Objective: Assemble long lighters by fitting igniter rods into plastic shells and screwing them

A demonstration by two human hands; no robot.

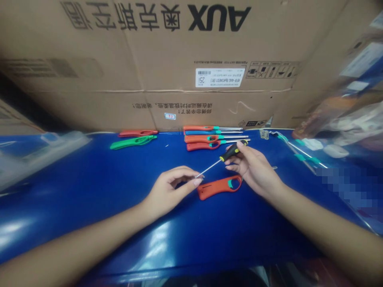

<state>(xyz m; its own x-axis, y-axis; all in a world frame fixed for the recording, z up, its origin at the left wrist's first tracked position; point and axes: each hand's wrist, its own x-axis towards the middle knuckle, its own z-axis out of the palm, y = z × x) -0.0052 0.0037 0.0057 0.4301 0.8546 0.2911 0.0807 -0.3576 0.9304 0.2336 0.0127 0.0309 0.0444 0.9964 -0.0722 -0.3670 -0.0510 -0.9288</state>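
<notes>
My right hand [254, 165] grips a screwdriver [231, 152] by its black and yellow handle. Its thin metal shaft slants down to the left. At the tip, the thumb and forefinger of my left hand [172, 189] are pinched together; whatever small piece lies between them is too small to make out. Just below the shaft, an orange lighter body [214, 189] with a teal trigger lies on the blue table [167, 235]. No metal tube shows on it. My right hand partly covers its right end.
Behind my hands lie several long-tube lighters [199, 146] in orange, red and blue. Red [136, 133] and green [128, 142] lighter shells sit further left. A large cardboard box [167, 52] walls off the back. Plastic bags [32, 155] and metal tubes [311, 155] flank the sides.
</notes>
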